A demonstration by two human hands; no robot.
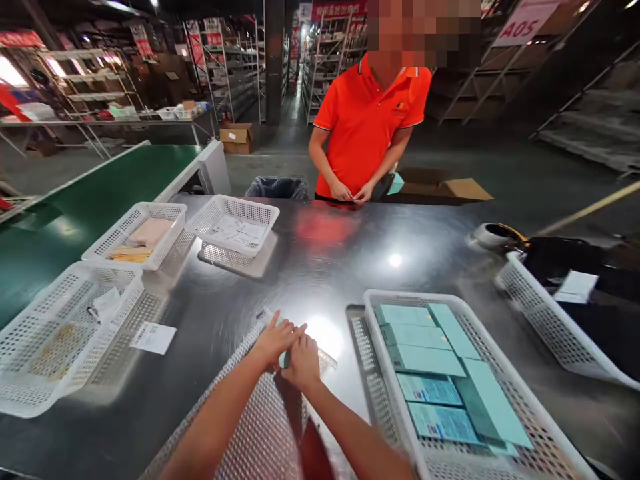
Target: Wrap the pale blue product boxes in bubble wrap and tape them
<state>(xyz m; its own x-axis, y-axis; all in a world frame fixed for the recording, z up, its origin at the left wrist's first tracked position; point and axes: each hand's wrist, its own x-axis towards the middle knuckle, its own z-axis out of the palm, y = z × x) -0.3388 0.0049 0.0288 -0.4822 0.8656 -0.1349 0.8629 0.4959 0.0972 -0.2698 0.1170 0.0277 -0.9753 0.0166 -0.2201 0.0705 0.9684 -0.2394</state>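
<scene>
My left hand point(274, 341) and my right hand point(302, 360) meet over a long sheet of bubble wrap point(260, 427) on the table. Both are closed on the wrap near its far end, their fingers overlapping. A bit of pale teal shows between the palms; the hands hide most of it. Wrap sticks out on either side of the hands. To the right, a white basket point(373, 313) holds several flat teal boxes point(425, 360), some with blue printed faces.
White baskets point(75, 273) line the left, beside a green conveyor belt point(115, 177). A white label point(153, 337) lies on the metal table point(320, 267). A basket with black goods point(565, 347) stands far right, near a tape roll point(493, 235). Opposite stands a person in orange point(370, 127).
</scene>
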